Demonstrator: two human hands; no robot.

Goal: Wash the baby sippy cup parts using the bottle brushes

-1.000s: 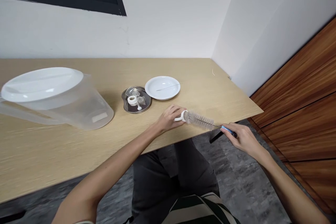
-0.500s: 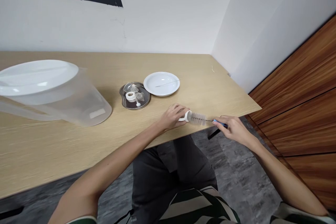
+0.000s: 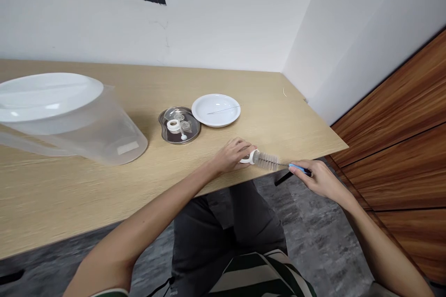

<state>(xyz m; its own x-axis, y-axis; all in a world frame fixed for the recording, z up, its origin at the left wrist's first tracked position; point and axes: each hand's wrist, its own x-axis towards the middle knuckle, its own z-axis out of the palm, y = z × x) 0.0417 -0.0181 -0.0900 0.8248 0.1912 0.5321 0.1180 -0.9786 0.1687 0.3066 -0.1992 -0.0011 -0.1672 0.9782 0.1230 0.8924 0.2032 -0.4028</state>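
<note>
Near the table's front edge my left hand (image 3: 234, 154) is closed around a white ring-shaped plastic piece (image 3: 248, 158), partly hidden by my fingers. The clear bristles of a bottle brush (image 3: 267, 161) meet the right side of this piece; I cannot tell how far the tip goes in. Beyond the table edge, my right hand (image 3: 318, 176) grips the brush by its blue handle, with the twisted wire stem showing between handle and bristles.
A steel kidney dish (image 3: 167, 137) holds a white ring and several clear plastic parts. Touching it is a white plate (image 3: 200, 115) with a thin needle-like rod (image 3: 223, 110) across it. A large lidded pitcher (image 3: 104, 141) stands left. Wooden panels (image 3: 400, 148) rise at right.
My right hand has moved a little right and down with the brush. The white piece and my left fingers have shifted slightly right. Both hands keep their hold.
</note>
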